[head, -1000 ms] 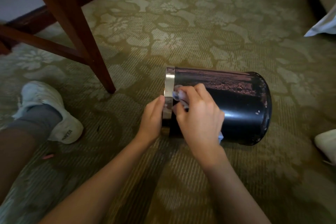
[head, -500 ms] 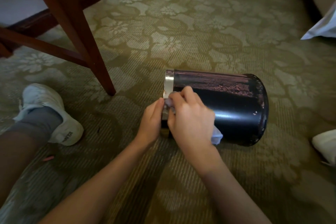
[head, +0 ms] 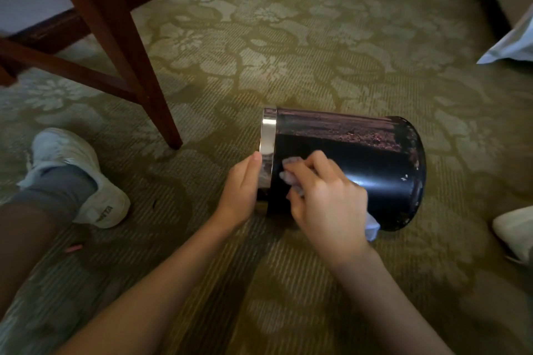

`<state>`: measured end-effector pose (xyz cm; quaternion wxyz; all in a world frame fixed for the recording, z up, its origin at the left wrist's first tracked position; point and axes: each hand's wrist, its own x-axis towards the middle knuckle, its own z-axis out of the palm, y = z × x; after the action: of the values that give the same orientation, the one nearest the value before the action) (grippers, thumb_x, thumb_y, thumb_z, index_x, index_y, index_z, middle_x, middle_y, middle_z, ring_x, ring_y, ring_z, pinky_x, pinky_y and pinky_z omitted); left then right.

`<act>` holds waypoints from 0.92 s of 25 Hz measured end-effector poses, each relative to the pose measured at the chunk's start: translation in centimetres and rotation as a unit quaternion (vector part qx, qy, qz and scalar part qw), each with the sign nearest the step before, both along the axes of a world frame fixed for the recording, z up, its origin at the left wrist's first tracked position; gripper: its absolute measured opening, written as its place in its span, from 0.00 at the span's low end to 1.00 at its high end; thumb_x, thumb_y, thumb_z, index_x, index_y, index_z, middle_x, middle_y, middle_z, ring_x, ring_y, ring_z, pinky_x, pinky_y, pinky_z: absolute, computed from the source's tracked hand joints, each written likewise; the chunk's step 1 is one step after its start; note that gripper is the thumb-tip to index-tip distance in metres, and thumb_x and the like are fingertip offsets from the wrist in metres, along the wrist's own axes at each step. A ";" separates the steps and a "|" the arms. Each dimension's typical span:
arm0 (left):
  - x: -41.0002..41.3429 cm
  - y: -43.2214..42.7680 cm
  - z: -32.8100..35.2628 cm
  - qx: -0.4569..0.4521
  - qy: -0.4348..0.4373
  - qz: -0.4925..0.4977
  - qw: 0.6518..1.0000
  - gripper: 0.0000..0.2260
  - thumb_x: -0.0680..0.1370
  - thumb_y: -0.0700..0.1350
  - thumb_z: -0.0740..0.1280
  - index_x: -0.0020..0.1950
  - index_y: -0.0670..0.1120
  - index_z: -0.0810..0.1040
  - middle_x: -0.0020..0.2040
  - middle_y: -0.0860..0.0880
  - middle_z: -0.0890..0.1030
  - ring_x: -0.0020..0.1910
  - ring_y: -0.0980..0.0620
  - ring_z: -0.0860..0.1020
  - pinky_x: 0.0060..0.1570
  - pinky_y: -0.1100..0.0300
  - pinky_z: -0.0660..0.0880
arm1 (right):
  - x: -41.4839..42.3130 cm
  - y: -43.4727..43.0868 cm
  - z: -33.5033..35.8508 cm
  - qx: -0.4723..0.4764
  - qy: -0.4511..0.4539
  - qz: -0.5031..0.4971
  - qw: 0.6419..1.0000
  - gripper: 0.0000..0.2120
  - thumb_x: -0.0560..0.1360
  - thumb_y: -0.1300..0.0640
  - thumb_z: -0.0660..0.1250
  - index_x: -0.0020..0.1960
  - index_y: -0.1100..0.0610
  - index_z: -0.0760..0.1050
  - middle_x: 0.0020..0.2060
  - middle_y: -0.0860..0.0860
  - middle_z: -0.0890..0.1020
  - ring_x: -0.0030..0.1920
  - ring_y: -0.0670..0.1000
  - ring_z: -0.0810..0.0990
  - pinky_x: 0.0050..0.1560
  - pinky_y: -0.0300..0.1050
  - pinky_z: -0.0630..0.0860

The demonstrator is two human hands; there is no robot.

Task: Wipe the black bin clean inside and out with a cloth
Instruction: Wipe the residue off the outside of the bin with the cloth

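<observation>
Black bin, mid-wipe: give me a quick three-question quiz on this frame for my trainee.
1. True or false: the black bin stands upright on the carpet.
2. Multiple choice: what does the right hand press against the bin's outer wall? A) a sponge B) a cloth C) a brush
3. Fill in: the left hand steadies the bin at its shiny ______ band, the end nearer the wooden chair leg.

Key
1. False: it lies on its side.
2. B
3. metal
</observation>
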<state>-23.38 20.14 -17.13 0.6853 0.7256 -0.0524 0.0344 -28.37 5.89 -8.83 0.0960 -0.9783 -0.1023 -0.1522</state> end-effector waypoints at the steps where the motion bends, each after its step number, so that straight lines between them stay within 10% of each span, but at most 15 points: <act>1: -0.1 0.0 -0.2 0.004 0.001 0.005 1.000 0.18 0.85 0.47 0.52 0.41 0.50 0.76 0.33 0.57 0.80 0.32 0.63 0.76 0.32 0.71 0.70 | -0.5 -0.6 -0.1 0.006 0.002 -0.002 1.000 0.15 0.70 0.57 0.72 0.56 0.52 0.81 0.46 0.50 0.77 0.44 0.50 0.78 0.30 0.45 0.73; 10: -0.5 -0.4 -1.2 0.067 -0.027 0.073 0.995 0.19 0.82 0.52 0.52 0.31 0.53 0.67 0.27 0.57 0.74 0.26 0.61 0.68 0.29 0.59 0.62 | 5.9 3.2 3.2 -0.038 0.006 -0.018 0.999 0.09 0.72 0.55 0.66 0.51 0.49 0.80 0.49 0.48 0.77 0.47 0.55 0.80 0.37 0.46 0.63; 15: -0.8 -0.2 -1.0 0.056 -0.054 0.047 0.996 0.20 0.83 0.50 0.52 0.34 0.60 0.74 0.29 0.59 0.76 0.27 0.63 0.72 0.27 0.74 0.64 | 5.5 0.8 3.1 -0.025 0.008 -0.032 0.999 0.09 0.72 0.54 0.67 0.51 0.46 0.80 0.51 0.47 0.78 0.48 0.57 0.81 0.39 0.46 0.65; 23: -1.2 -0.2 -0.5 0.046 -0.048 0.040 0.997 0.20 0.81 0.51 0.52 0.32 0.59 0.75 0.27 0.58 0.75 0.26 0.62 0.71 0.27 0.72 0.65 | 2.5 -7.0 2.2 0.020 -0.027 -0.148 0.988 0.10 0.71 0.52 0.69 0.51 0.46 0.81 0.49 0.49 0.80 0.45 0.62 0.81 0.38 0.45 0.65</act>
<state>-24.59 19.93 -17.62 0.6456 0.7557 -0.0575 0.0938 -25.87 -1.16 -6.67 0.0890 -0.9762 0.0443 -0.1929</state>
